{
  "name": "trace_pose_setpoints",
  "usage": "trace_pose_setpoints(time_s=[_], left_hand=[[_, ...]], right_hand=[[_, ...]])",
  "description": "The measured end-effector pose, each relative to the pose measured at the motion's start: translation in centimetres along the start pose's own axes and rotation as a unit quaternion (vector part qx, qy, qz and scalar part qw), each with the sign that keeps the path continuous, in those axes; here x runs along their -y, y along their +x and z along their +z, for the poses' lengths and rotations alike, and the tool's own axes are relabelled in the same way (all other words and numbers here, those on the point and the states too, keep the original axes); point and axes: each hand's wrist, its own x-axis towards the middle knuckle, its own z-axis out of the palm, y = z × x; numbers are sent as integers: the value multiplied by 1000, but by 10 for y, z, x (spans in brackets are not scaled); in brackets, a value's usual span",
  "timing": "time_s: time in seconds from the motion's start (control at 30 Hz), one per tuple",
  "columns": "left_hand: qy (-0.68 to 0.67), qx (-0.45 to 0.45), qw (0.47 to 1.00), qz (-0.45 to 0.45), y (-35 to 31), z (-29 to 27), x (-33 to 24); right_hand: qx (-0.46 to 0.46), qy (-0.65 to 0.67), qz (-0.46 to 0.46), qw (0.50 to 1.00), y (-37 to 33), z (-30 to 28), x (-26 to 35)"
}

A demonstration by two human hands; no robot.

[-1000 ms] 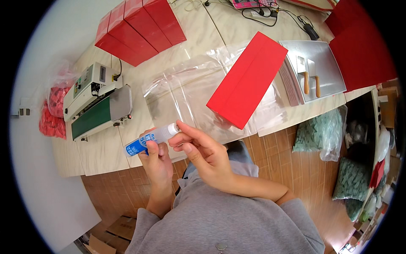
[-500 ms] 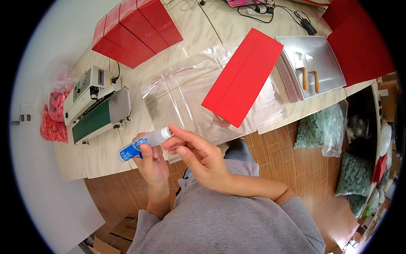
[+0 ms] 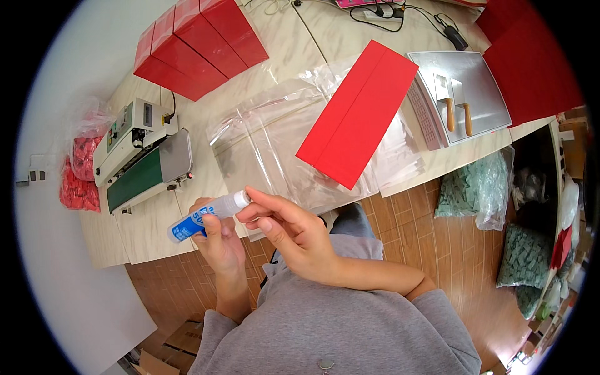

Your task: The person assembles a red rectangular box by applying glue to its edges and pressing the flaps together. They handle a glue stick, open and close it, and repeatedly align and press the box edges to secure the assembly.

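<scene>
A clear tube-shaped glue bottle with a blue label and a white tip is tilted up to the right over the table's near edge. My left hand is wrapped round its lower half, thumb across the label. My right hand is beside the white tip, its index fingertip touching it. The right thumb stands apart from the index finger, with the other fingers bent. Ahead, a flat red paper piece with a lengthwise crease lies on clear plastic film.
Stacked red boxes stand at the back left, near a sealing machine with a green belt. To the right, two wooden-handled scrapers lie on a metal-topped device. Bags of green packets are below the table's right side.
The glue bottle and both hands have shifted slightly left. My right index finger remains at the white tip. The red paper looks almost unchanged.
</scene>
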Motion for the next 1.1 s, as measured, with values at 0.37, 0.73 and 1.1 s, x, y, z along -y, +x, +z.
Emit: trace_pose_setpoints(time_s=[0.37, 0.73, 1.1], left_hand=[[-78, 13, 990, -115, 0, -6, 4], [-235, 51, 943, -231, 5, 0, -1], [-301, 83, 917, -247, 5, 1, -1]], right_hand=[[-18, -36, -50, 998, 6, 4, 4], [33, -47, -29, 998, 6, 3, 1], [35, -51, -34, 998, 5, 4, 3]])
